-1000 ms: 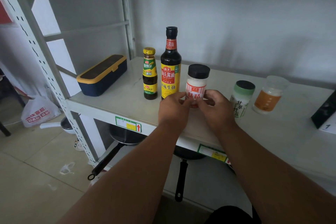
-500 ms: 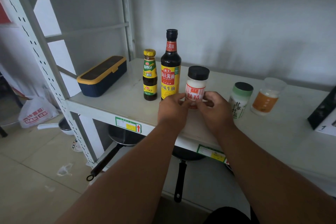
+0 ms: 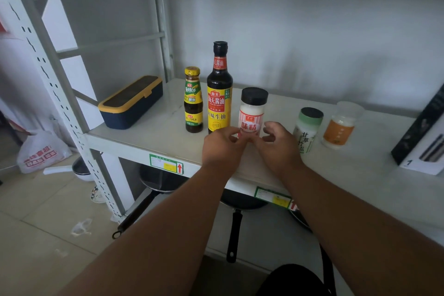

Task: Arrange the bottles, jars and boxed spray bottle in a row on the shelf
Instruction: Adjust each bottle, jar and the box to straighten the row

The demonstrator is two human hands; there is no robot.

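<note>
On the white shelf (image 3: 149, 133) a row runs left to right: a small yellow-capped sauce bottle (image 3: 193, 101), a tall dark soy sauce bottle (image 3: 219, 94), then a white jar with a black cap (image 3: 253, 110). The jar stands upright beside the soy bottle. My left hand (image 3: 222, 145) and my right hand (image 3: 278, 145) touch the jar's base with their fingertips, one on each side. Further right stand a green-lidded jar (image 3: 308, 125) and an orange-labelled clear jar (image 3: 341, 127). The black boxed spray bottle (image 3: 425, 137) leans at the far right, cut off by the frame edge.
A navy box with a yellow rim (image 3: 131, 101) lies at the shelf's left end near the upright post (image 3: 60, 94). Frying pans (image 3: 235, 202) hang out from the level below. A white plastic bag (image 3: 38, 151) sits on the floor at left.
My fingers have slipped down from around the white jar to its base, so more of its label shows. The jar stands a bit closer to the soy sauce bottle.
</note>
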